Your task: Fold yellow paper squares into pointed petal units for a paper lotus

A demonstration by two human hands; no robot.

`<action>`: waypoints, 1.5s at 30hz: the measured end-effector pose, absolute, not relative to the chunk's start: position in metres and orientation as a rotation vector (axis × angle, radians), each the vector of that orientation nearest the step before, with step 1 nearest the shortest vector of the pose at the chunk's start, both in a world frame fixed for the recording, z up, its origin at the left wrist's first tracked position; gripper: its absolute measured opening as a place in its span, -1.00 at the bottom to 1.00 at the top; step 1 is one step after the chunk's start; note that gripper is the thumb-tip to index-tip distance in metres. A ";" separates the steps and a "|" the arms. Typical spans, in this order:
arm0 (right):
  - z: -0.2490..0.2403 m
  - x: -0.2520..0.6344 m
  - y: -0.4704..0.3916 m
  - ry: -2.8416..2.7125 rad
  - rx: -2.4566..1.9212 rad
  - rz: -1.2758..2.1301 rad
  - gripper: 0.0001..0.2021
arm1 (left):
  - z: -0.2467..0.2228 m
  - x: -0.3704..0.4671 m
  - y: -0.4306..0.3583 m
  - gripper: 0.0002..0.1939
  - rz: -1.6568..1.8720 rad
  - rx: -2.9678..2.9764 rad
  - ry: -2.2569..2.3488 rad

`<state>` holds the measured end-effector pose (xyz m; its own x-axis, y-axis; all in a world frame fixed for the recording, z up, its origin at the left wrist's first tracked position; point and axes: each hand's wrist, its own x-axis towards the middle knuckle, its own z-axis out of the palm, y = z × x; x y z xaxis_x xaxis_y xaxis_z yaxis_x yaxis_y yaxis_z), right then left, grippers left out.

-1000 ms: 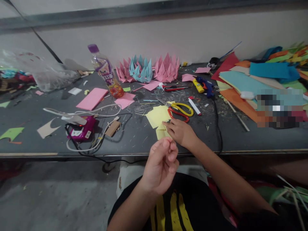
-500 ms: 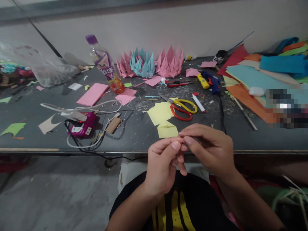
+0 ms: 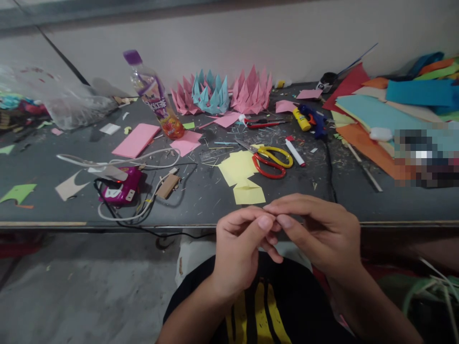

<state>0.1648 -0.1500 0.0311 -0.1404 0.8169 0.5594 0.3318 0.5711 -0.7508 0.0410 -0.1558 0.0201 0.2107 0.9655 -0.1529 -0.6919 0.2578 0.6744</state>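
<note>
My left hand (image 3: pixel 242 248) and my right hand (image 3: pixel 319 229) meet fingertip to fingertip just in front of the table's near edge. Both are closed in a pinch, and whatever lies between the fingertips is hidden or too small to name. Just beyond them on the table are yellow paper pieces (image 3: pixel 238 167), the nearest one a folded yellow square (image 3: pixel 249 192). Scissors (image 3: pixel 272 162) with one red and one yellow handle rest partly on the paper. To their right lies a white marker (image 3: pixel 295 153) with a pink end.
Folded pink and blue paper crowns (image 3: pixel 211 93) stand by the wall, near a leaning-looking drink bottle (image 3: pixel 156 95). A purple power adapter (image 3: pixel 124 186) with looping cables sits at left. A blue glue gun (image 3: pixel 315 122) and coloured paper sheets (image 3: pixel 380 114) lie at right.
My right hand has shifted slightly right and down, and its knuckles have turned outward. The fingertips of both hands stay together. The view has moved a little; the table items lie as before.
</note>
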 end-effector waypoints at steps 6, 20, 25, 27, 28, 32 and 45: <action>0.034 0.167 -0.154 -1.734 -0.965 0.563 -0.83 | 0.022 0.039 -0.158 -0.92 1.239 0.565 0.572; 0.043 0.167 -0.155 -1.892 -1.028 0.333 -0.86 | 0.015 0.036 -0.162 -0.93 1.308 0.775 0.642; 0.045 0.167 -0.156 -1.962 -1.063 0.094 -0.87 | 0.019 0.034 -0.162 -0.80 1.446 1.092 0.799; 0.043 0.168 -0.157 -1.959 -1.073 -0.005 -0.86 | 0.022 0.033 -0.162 -0.72 1.499 1.322 0.903; 0.040 0.168 -0.157 -1.942 -1.082 -0.037 -0.85 | 0.022 0.032 -0.162 -0.68 1.520 1.440 0.936; 0.027 0.165 -0.158 -1.726 -1.065 0.111 -0.85 | 0.023 0.030 -0.165 -0.52 1.571 1.767 0.862; 0.002 0.143 -0.153 -1.315 -0.683 0.646 -0.85 | 0.011 0.033 -0.160 -0.84 1.639 1.300 0.694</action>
<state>0.1435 -0.1531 0.0018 0.1406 0.7584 0.6364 -0.0399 0.6466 -0.7617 0.0334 -0.1605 0.0113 -0.0376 0.8951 0.4443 -0.3041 -0.4338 0.8482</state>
